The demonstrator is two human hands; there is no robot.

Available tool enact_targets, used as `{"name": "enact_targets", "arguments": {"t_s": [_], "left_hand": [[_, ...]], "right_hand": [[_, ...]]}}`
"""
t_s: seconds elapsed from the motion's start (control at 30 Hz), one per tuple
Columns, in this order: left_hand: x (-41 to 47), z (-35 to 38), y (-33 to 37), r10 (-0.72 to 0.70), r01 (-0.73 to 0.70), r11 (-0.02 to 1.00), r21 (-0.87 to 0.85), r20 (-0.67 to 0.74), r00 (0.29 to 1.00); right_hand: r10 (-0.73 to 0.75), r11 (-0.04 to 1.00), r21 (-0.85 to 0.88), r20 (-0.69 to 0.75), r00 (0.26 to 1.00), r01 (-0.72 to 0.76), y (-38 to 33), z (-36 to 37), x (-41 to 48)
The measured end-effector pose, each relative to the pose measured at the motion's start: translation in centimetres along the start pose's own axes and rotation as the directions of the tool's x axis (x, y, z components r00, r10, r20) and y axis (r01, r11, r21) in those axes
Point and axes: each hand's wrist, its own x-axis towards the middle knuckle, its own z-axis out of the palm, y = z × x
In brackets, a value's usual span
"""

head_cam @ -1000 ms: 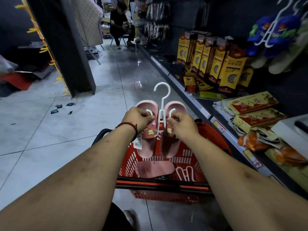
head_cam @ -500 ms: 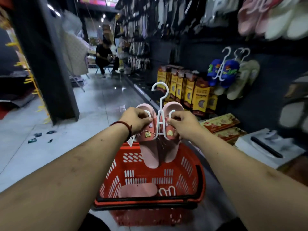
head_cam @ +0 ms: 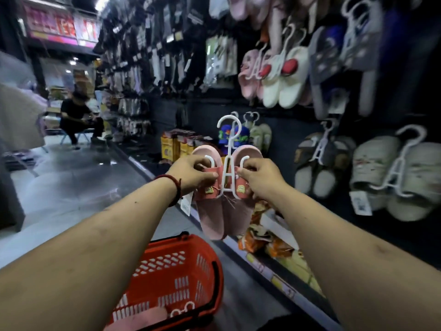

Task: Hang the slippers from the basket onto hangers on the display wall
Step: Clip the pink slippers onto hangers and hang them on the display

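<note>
pink slippers: you hold the pair up, side by side, each strap bearing a yellow badge | white hanger: between them, arms hooked into the straps, hook pointing up, in the air before the display wall | red basket: below the pair, holding a loose slipper and a spare hanger

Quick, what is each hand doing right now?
Left hand: closed, gripping the left pink slipper on the white hanger.
Right hand: closed, gripping the right pink slipper.
</note>
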Motion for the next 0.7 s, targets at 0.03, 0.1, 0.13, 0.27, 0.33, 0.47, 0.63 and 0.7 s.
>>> {"name": "enact_targets", "arguments": {"t_s": [0.03, 0.1, 0.13, 0.27, 0.33, 0.47, 0.63, 0.7], "left_hand": [[0.3, 1.0, 0.9, 0.018, -0.018, 1.0, -0.001, 0.014, 1.0], [1.4, 3.5, 2.9, 0.064, -0.064, 0.998, 0.002, 0.043, 0.997], [1.8, 5.1, 3.9, 0.099, -0.1, 0.995, 0.017, 0.057, 0.994], [3.4, 11.4, 8.2, 0.224, -0.232, 0.971, 0.062, 0.108, 0.968], [3.8, 14.7, 10.9, 0.269, -0.278, 0.959, 0.051, 0.148, 0.952], [4.0, 20.6, 15.8, 0.349, -0.36, 0.933, -0.001, 0.247, 0.904], [3.4, 28.3, 20.6, 0.447, -0.44, 0.892, -0.102, 0.338, 0.828], [2.9, 30.9, 21.9, 0.483, -0.464, 0.874, -0.144, 0.361, 0.798]], "right_hand": [[0.015, 1.0, -0.009, -0.02, 1.0, -0.015, 0.5, -1.3, -0.1], [0.043, 0.999, -0.03, -0.081, 0.996, -0.046, 1.7, -4.5, -0.5], [0.057, 0.997, -0.04, -0.12, 0.991, -0.062, 2.3, -6.2, -0.9], [0.121, 0.982, -0.111, -0.261, 0.958, -0.154, 4.0, -13.1, -3.3], [0.158, 0.963, -0.152, -0.346, 0.925, -0.221, 4.9, -16.8, -4.7], [0.209, 0.907, -0.234, -0.47, 0.858, -0.349, 6.8, -23.0, -7.2], [0.276, 0.842, -0.235, -0.587, 0.761, -0.486, 9.3, -29.5, -10.6], [0.3, 0.81, -0.237, -0.618, 0.727, -0.536, 10.5, -31.4, -12.0]]}}
